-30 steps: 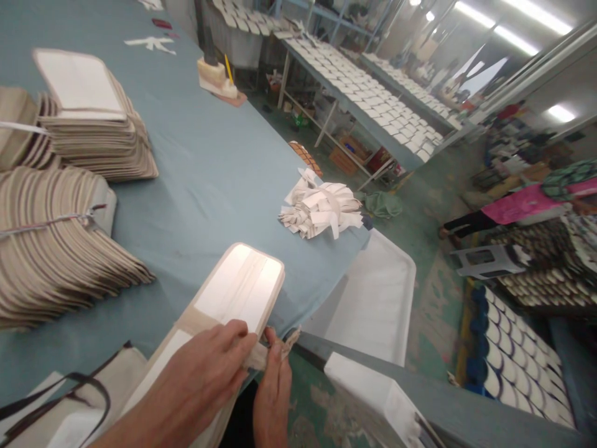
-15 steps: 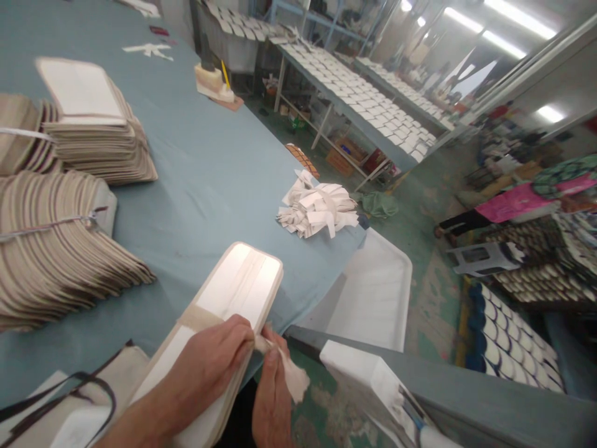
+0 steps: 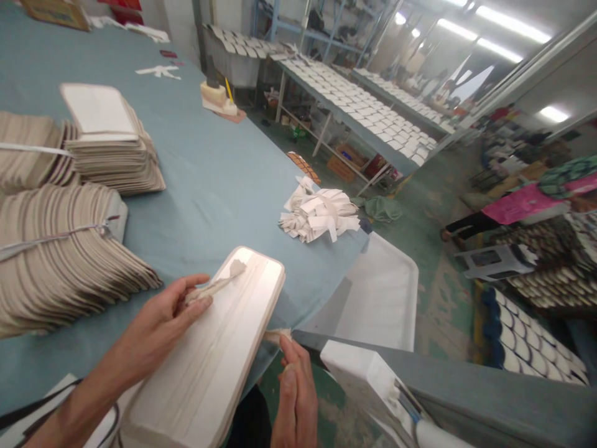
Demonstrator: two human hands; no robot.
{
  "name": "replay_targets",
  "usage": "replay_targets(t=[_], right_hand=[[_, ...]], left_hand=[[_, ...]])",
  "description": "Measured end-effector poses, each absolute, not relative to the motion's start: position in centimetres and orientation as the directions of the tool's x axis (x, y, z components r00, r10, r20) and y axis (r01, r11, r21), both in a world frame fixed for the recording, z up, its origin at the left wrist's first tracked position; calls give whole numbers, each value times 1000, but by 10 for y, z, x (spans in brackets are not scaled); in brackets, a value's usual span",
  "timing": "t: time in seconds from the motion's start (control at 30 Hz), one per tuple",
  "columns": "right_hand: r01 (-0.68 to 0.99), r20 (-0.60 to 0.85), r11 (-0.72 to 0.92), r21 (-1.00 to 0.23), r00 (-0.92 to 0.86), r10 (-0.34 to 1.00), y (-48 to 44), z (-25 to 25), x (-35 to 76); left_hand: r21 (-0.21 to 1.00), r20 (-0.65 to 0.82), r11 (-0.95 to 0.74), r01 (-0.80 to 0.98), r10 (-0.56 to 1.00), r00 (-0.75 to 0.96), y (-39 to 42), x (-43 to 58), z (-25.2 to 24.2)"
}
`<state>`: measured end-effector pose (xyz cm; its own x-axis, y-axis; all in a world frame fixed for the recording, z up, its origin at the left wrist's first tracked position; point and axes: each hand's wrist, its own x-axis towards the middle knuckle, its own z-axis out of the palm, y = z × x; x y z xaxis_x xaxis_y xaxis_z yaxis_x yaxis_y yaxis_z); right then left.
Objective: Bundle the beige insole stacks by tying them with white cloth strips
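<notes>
A thick, long stack of white panels with rounded corners (image 3: 219,348) lies slantwise at the near table edge. My left hand (image 3: 175,311) is over its left side, pinching a beige cloth strip (image 3: 219,285) between thumb and fingers. The strip's loose end lies across the top panel. Off the stack's right side, my right hand (image 3: 296,389) grips another beige strip end (image 3: 278,336). Whether both ends belong to one strip running beneath the stack is hidden.
Tied bundles of beige panels (image 3: 69,255) stand at left on the blue-covered table (image 3: 209,180). A heap of pale strips (image 3: 321,211) lies near the right edge. Beyond are a white bin (image 3: 382,292) and a grey beam (image 3: 448,373) with a white machine part (image 3: 359,373).
The band across the top panel has come loose. My left hand has moved left with one end, and my right hand has moved slightly right and down with the other.
</notes>
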<state>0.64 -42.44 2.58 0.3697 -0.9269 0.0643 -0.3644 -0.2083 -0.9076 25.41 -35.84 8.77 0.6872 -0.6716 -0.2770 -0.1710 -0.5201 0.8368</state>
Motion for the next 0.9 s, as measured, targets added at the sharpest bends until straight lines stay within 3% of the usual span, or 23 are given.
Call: replay_targets(t=[0.33, 0.53, 0.7, 0.9], right_hand=[[-342, 188, -352, -871, 430, -883, -431, 38, 7], [-328, 185, -376, -867, 487, -853, -433, 57, 11], [-245, 194, -387, -889, 565, -802, -446, 63, 13], [-183, 153, -371, -910, 685, -713, -464, 64, 18]], left_hand=[[814, -146, -473, -338, -729, 668, -351, 260, 99], [732, -97, -380, -565, -880, 465, -367, 242, 100], [611, 39, -150, -778, -975, 218, -383, 231, 94], [526, 95, -44, -850, -989, 110, -390, 224, 82]])
